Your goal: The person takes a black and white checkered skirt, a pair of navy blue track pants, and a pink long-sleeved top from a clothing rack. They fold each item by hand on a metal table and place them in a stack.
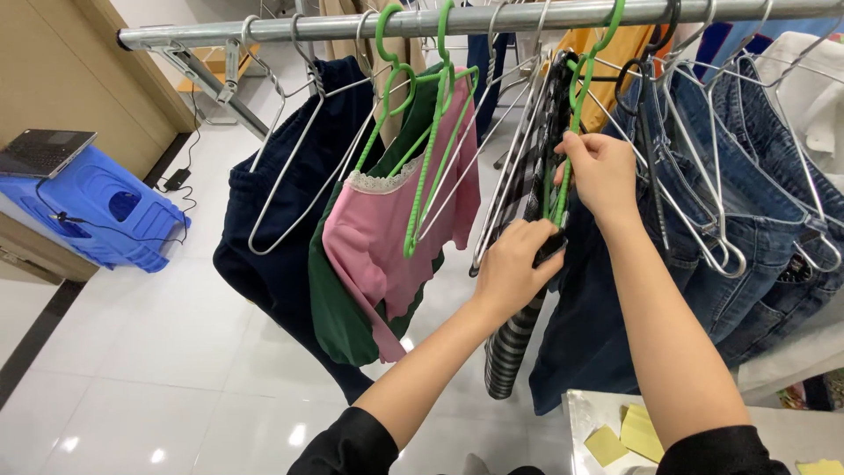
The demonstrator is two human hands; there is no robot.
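Two hands work at one garment. Nearest, at six o'clock, yellow paper slips (640,431) lie on a pale worktop (587,406). Above, the left hand (512,268) pinches the black-and-white checked garment (514,339), its grip closed on the cloth. At one o'clock, the right hand (603,171) clasps the green hanger (576,88), already hooked over the steel rail (352,26). Fitting looks unfinished. Farther left hang a pink top (369,233) and navy trousers (281,237).

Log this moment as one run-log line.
left hand: grips checked garment | right hand: holds green hanger | on metal rail
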